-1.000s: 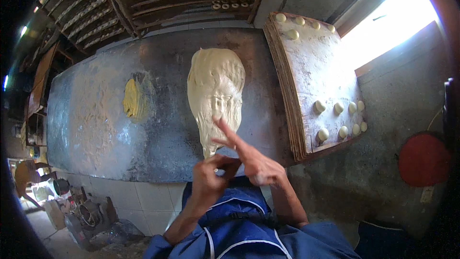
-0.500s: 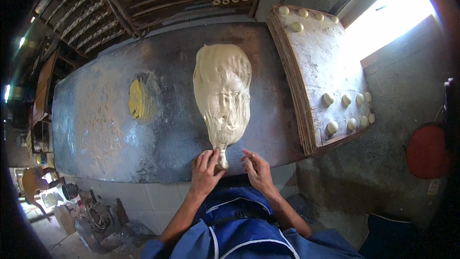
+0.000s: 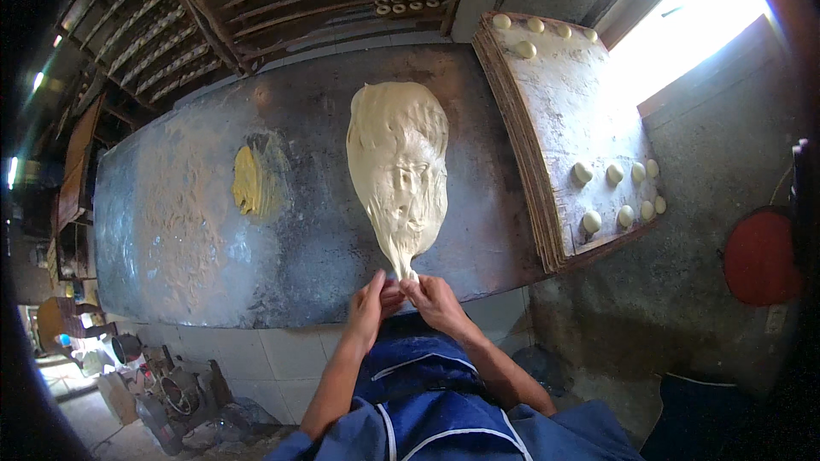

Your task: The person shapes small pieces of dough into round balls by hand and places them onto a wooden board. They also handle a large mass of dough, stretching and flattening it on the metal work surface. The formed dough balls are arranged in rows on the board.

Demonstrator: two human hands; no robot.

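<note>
A long mass of pale, wrinkled dough (image 3: pixel 397 154) lies on the dark metal worktable (image 3: pixel 316 179), narrowing toward me into a stretched tail at the near edge. My left hand (image 3: pixel 374 303) is closed at the left side of that tail, thumb upward and fingers curled partly beneath it, their tips hidden. From the right, my right hand (image 3: pixel 427 299) grips the tail with its thumb and fingers. A smear of yellow fat (image 3: pixel 248 179) and a floury patch lie left of the dough.
At the right, stacked wooden boards (image 3: pixel 565 119) hold several dough balls (image 3: pixel 591 222). Racks (image 3: pixel 171 34) with small shaped pieces stand behind. A bright window (image 3: pixel 683 17) is upper right, a red round object (image 3: pixel 756 260) far right, and machinery (image 3: pixel 184 401) below the table at left.
My hands were raised close together, then apart with the left on the tail; now the right has moved left and both hold the tail, which looks drawn out thinner.
</note>
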